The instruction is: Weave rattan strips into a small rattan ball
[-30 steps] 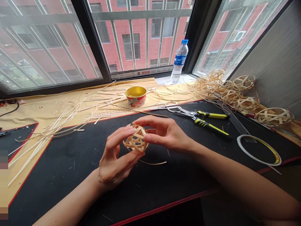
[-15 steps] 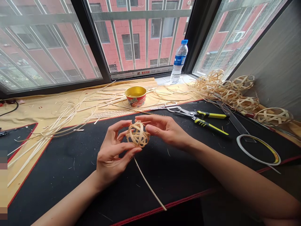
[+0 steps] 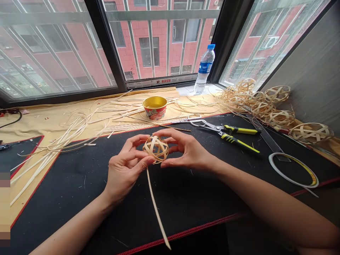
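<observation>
Two bare hands, with one item held between them.

1. Small open-weave ball of pale bamboo strips (image 3: 156, 148). It is held above the mat at the middle of the view, between the two hands and touching both.
2. Left hand (image 3: 124, 170). Thumb and forefinger pinch the lower left side of the ball, and the remaining fingers are curled behind it.
3. Right hand (image 3: 190, 152). The fingers arch over the top and far side of the ball with the thumb under it, closed on its right side.
4. Long loose flat pale strip (image 3: 156, 209). It runs from the underside of the ball down toward the person, and its free end lies near the mat's near border. Whether it rests on the mat cannot be told.
5. Black desk mat with red stitched edge (image 3: 79, 184), below both hands and forearms.
6. Metal shears with yellow-and-black handles (image 3: 228, 134), lying on the mat, right of the hands and well apart from them.
7. White-and-yellow ring of tape (image 3: 293, 169), flat on the mat at far right.
8. Round yellow bowl with red printed wall (image 3: 154, 107), upright on the yellow cloth (image 3: 39, 120) beyond the mat.
9. Scattered loose pale strips (image 3: 66, 134), spread over the cloth and the mat's left edge.
10. Row of larger finished woven balls (image 3: 265, 106), along the right wall.
11. Clear plastic water bottle with blue cap (image 3: 204, 69), upright at the window corner.
</observation>
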Tool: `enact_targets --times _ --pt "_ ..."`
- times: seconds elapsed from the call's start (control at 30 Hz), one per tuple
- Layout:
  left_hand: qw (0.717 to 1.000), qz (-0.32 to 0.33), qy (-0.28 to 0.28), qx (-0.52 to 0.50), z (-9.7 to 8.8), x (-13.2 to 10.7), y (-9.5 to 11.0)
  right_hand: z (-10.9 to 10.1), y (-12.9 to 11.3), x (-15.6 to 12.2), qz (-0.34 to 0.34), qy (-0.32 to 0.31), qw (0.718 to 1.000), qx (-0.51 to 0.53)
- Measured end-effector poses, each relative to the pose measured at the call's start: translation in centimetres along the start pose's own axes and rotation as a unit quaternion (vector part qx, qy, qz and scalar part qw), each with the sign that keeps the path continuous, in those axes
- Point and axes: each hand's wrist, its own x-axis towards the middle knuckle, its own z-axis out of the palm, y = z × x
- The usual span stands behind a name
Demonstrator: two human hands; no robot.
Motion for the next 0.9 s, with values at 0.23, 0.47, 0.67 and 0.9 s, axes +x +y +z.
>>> enact_targets --times 0.23,0.47,0.67,0.9 --pt "0.998 -0.052 -0.007 -0.041 -0.3 0.1 0.6 0.3 -0.1 -0.1 0.006 0.022 0.999 -0.025" --pt "0.981 -0.141 0.008 -0.129 0.0 0.0 0.2 0.4 0.5 0.0 0.022 0.020 0.999 -0.033" --pt "0.944 -0.244 0.033 -0.221 0.3 0.0 0.1 0.5 1.0 -0.2 0.038 0.024 0.998 -0.043" --pt "0.927 -0.292 0.028 -0.233 0.5 -0.1 0.6 1.0 1.5 -0.3 0.060 0.013 0.996 -0.071"
